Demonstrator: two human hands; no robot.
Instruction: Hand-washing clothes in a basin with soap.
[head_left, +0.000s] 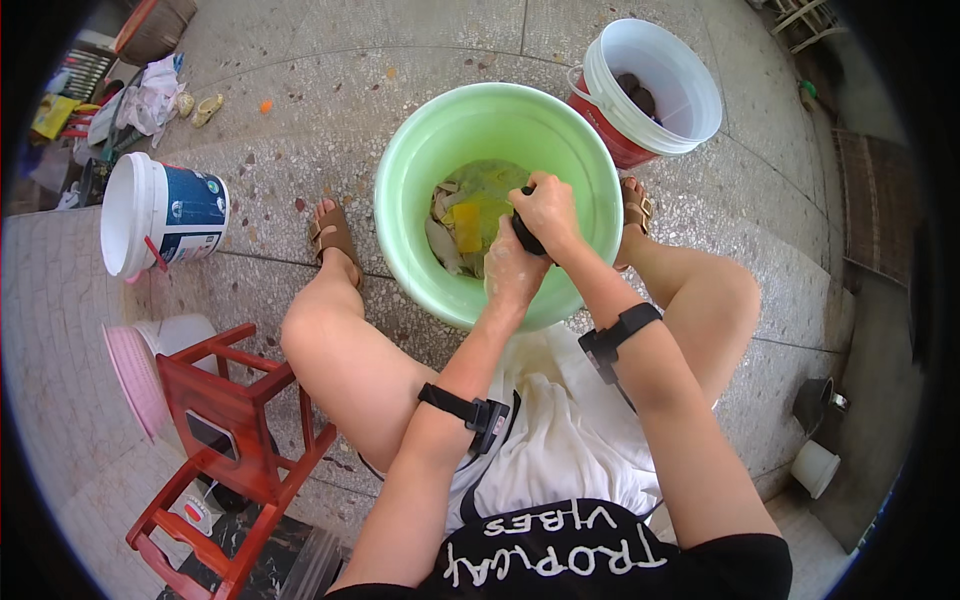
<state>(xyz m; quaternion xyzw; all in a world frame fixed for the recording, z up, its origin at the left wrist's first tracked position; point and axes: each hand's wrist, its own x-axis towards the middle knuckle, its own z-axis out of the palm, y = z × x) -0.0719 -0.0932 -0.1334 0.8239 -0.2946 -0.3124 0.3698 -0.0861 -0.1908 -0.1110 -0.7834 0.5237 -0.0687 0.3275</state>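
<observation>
A deep light-green plastic basin stands on the floor between my knees. Both my hands are together over its near right side. A small black item, perhaps fabric, is pressed between them. My right hand grips it from above, with part of it poking out by the thumb. My left hand holds it from below, its fingers partly hidden. Shallow yellowish water lies in the basin's bottom. Pale cloths and a yellow rectangular piece are in it at the left.
A white-and-red bucket with dark items inside stands beyond the basin's right rim. To the left lies a tipped white-and-blue bucket. A red wooden chair bearing a phone is close by my left thigh. Clutter occupies the far left.
</observation>
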